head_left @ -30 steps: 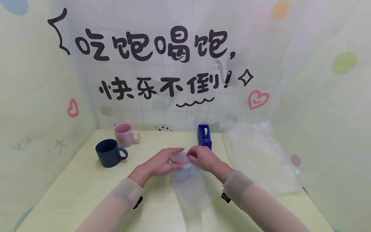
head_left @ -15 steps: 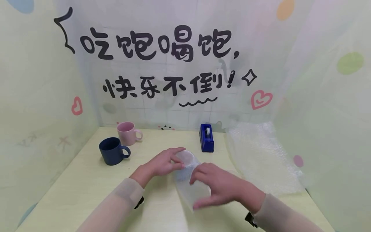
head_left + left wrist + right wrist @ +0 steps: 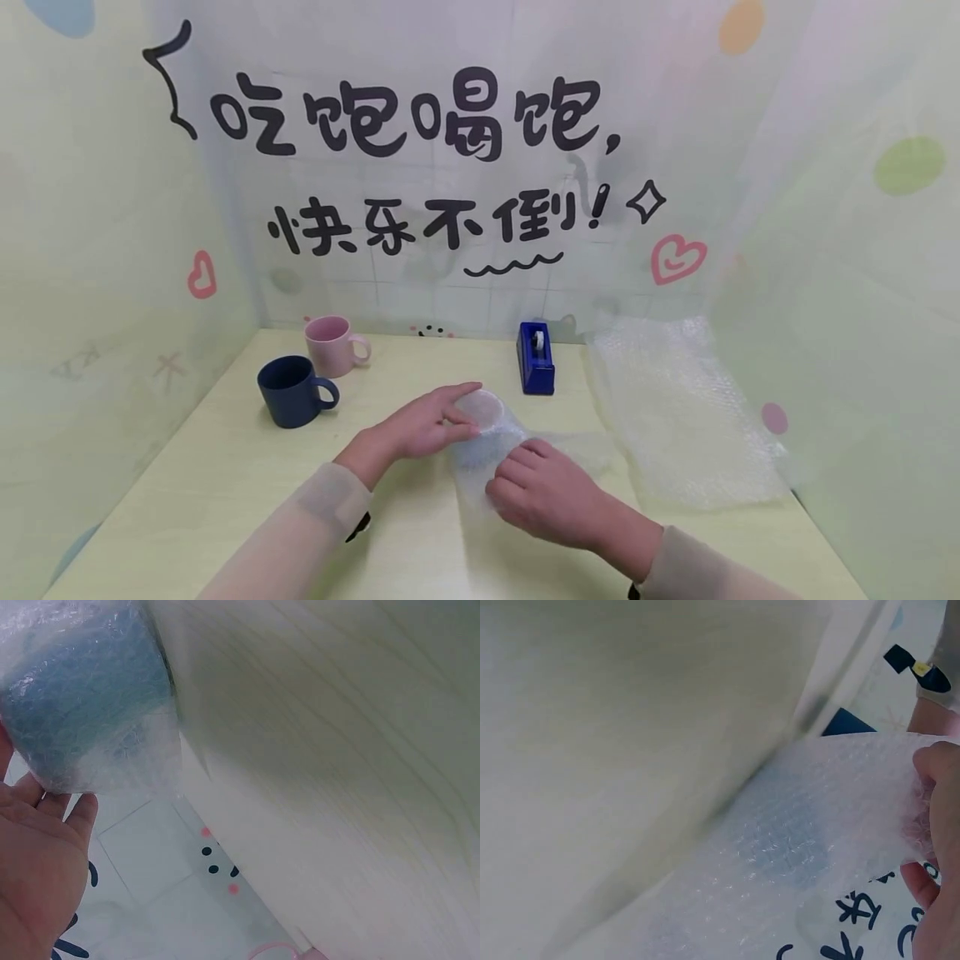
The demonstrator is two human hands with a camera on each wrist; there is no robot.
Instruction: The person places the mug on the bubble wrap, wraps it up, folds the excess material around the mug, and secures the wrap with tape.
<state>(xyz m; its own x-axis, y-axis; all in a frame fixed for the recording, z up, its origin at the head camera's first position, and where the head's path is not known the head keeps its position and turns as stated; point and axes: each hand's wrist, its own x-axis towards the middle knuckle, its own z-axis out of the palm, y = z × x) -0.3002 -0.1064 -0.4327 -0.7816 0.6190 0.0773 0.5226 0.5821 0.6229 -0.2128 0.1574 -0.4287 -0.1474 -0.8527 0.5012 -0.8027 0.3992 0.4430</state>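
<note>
A bubble-wrapped cup, bluish through the film and with a round top, stands near the middle of the table. My left hand holds it from the left, fingers and thumb at its upper edge. The left wrist view shows the left hand's fingertips against the bluish wrapped body. On the front right side my right hand, fingers curled, grips the bubble wrap. A loose end of the wrap sticks out to the right beyond it. The right fingertips are partly hidden.
A navy mug and a pink mug stand at the back left of the table. Behind the wrapped cup is a blue tape dispenser. Sheets of bubble wrap lie on the right. A printed backdrop closes the back.
My right hand left the cup's top, opened toward the near loose wrap, and now has curled fingers on it. The loose end has swung from the front to the right. The left hand stays put.
</note>
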